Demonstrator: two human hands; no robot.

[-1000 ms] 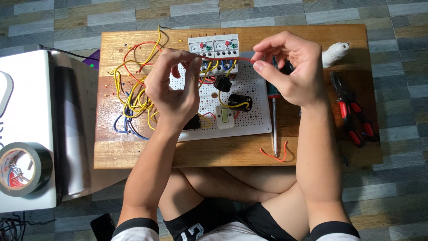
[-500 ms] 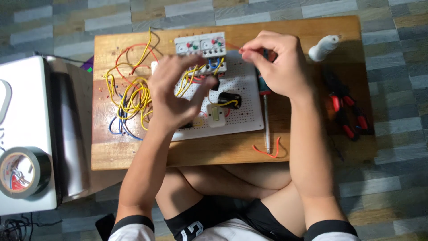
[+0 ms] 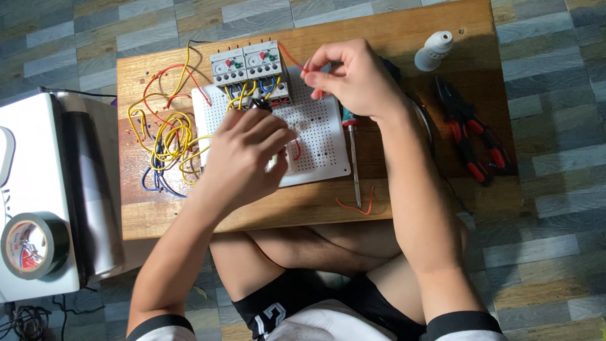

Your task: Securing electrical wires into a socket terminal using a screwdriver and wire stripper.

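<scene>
From the head camera, looking straight down, the right hand (image 3: 356, 79) has its fingertips pinched together on a thin red insulated wire (image 3: 291, 58) that runs toward the two grey relay blocks (image 3: 250, 69) mounted at the top edge of the white perforated plastic board (image 3: 319, 136); the left hand (image 3: 247, 155) lies curled over the middle of that board, fingers closed down on something small that its own knuckles hide, so what it grips cannot be told. The wire looks slack and lightly held, and I judge it could slip from the pinch or pull out of the relay terminal if the right hand tugs sideways. The loose tangle of yellow, red and blue wires (image 3: 165, 136) lies just beside the left wrist, and a sweep of that forearm could drag it across the board. The long green-handled screwdriver (image 3: 352, 155) rests along the board's right edge under the right forearm and could roll off the low wooden table (image 3: 404, 31). Counted: two relay blocks, one board, one screwdriver, two red-handled pliers (image 3: 470, 136), one white plastic bottle (image 3: 433, 50), one short red wire offcut (image 3: 355, 203) near the table's front edge, and one roll of dark tape (image 3: 30, 245) on the white appliance (image 3: 28, 158) at left.
</scene>
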